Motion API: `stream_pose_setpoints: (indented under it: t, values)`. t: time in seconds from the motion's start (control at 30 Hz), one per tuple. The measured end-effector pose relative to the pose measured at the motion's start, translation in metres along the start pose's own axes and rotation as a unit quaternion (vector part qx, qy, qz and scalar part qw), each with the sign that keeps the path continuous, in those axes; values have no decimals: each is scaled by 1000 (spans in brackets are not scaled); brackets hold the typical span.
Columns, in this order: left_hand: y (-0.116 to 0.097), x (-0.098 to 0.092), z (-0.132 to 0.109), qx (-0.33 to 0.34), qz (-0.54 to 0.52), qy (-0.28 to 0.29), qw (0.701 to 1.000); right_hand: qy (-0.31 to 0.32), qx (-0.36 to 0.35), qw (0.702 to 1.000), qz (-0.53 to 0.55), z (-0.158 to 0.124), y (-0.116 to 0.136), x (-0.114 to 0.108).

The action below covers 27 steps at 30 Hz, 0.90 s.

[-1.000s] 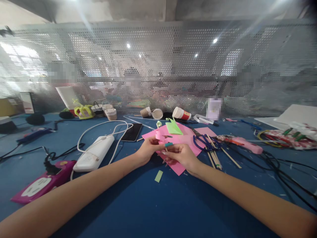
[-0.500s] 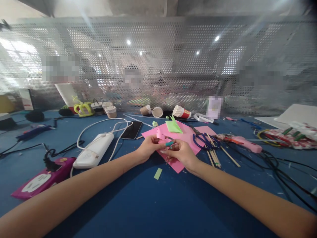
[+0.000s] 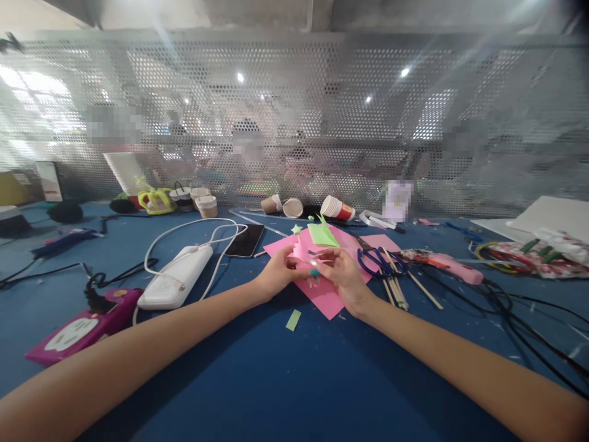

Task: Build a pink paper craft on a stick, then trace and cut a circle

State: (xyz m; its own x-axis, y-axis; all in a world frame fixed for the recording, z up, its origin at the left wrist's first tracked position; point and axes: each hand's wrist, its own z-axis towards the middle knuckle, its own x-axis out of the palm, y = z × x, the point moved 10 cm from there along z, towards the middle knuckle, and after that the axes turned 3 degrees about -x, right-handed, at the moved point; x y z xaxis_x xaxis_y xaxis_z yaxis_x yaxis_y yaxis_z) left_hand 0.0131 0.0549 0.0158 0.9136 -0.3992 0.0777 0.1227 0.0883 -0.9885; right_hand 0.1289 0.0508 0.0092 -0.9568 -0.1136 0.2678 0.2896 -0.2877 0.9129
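Both hands meet at a small pink paper piece over the middle of the table. A small light green star stands above it, apparently on a thin stem. My left hand is closed, its thumb and fingers pinching the pink piece from the left. My right hand is closed at the piece's right side, fingertips pressed together; exactly what they pinch is partly hidden. A small teal bit shows between the fingertips. Beneath lie pink paper sheets, with a folded green paper on top.
Blue-handled scissors and wooden sticks lie right of the pink sheets, near a pink glue gun. A phone, white power bank and purple power strip are left. A green scrap lies in front.
The pink piece has turned, so the green star now shows its points upright. My right fingers have shifted up and curled more. Both hands stay at the same spot.
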Motion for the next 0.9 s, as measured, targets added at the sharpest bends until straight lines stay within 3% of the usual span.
stream_pose_setpoints:
  t: [0.3,0.5,0.7,0.9]
  values:
    - [2,0,-2,-11,28,4,1000,67,-57,996,-28,-3,12,11]
    - [5,9,-4,-36,36,44,998,62,-66,994,-56,0,12,5]
    - [8,7,-3,-47,48,46,997,160,-120,968,-151,4,27,6]
    - [10,13,-3,-51,51,82,994,135,-150,958,-204,6,35,-3]
